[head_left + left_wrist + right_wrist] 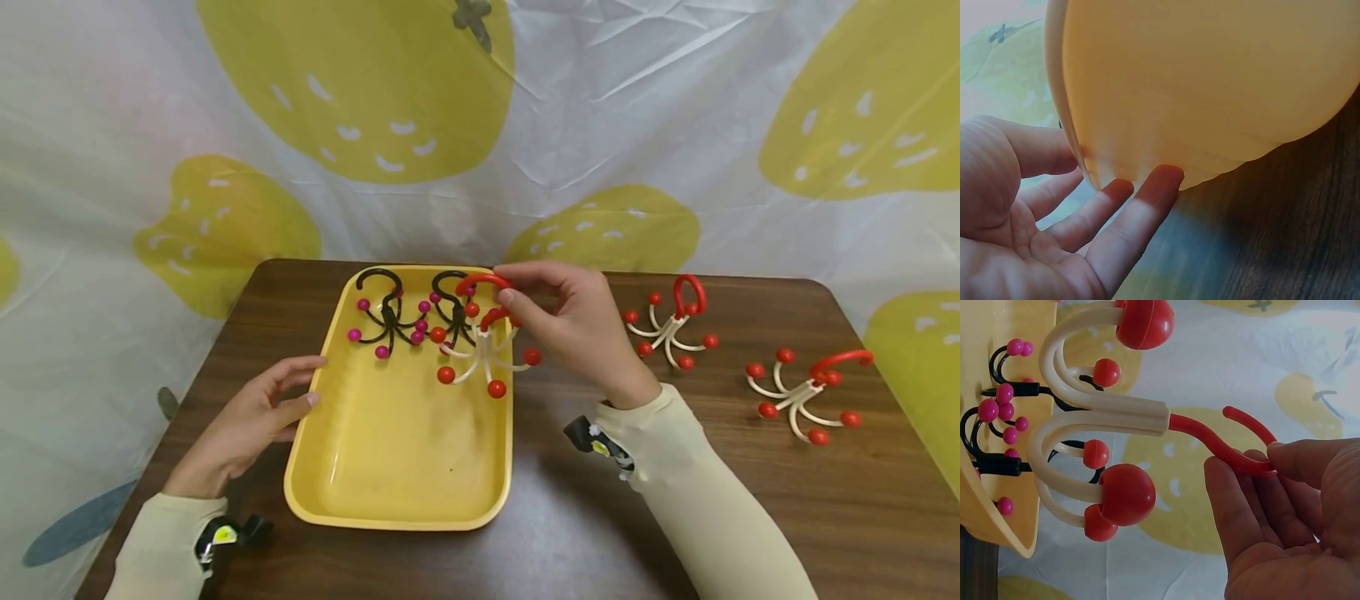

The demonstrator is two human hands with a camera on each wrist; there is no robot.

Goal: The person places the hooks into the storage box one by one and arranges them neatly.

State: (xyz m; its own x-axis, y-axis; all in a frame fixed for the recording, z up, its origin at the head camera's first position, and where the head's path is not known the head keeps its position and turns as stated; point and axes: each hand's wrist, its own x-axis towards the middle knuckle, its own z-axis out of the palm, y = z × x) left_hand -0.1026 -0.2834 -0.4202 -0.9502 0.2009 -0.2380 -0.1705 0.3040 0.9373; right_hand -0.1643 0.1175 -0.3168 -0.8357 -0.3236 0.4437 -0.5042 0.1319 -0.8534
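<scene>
A yellow plastic tray (397,450) lies on the table; my left hand (251,425) holds its left rim, with fingertips (1163,178) against the outer wall in the left wrist view. My right hand (573,325) pinches the red curved hook end of a white multi-arm hanger hook (483,346) between thumb and fingers. Its white arms, tipped with red balls (1127,494), hang down over the tray's right side. Two black hanger hooks with pink balls stand in the tray's far end: one black hook (388,312) on the left, another black hook (456,310) partly behind the held one.
To the right on the dark wooden table (577,533) stand two more white hanger hooks with red balls: a farther hook (667,329) and a nearer hook (804,392). A lemon-patterned curtain (600,100) hangs behind the table.
</scene>
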